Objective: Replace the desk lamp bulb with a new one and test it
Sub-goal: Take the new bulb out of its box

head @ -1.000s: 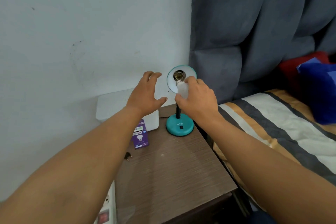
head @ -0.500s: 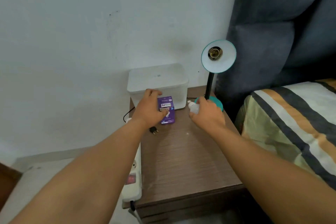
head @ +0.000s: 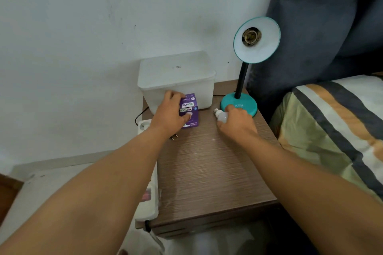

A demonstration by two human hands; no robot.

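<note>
- On the nightstand (head: 207, 172), brown with a fine horizontal wood grain, the right hand (head: 238, 124) is closed around a bulb (head: 221, 116), which lies low over the top, just left of the lamp's base.
- The bulb is small, with a frosted white globe and a ribbed metal screw cap pointing up and left; only that end shows past the fingers.
- The lamp (head: 256, 40) stands at the back right corner: round teal base, slim black stem, dish-shaped shade with a teal rim and pale inside. Its socket (head: 251, 36) is bare, a dark brassy ring at the shade's centre.
- The left hand (head: 171, 114) grips a box (head: 189, 109), fingers over its top and thumb on its front. The box is purple glossy card, squarish, printed with white and green labels and a bulb picture. It stands against the front of a tub (head: 176, 74).
- The tub is white, matte plastic, with rounded corners and a flat lid.
- A black plug (head: 174, 136) lies near the left wrist, and a white power strip (head: 148, 203) hangs along the nightstand's left edge.
- A striped bedcover (head: 331, 126) lies to the right.
</note>
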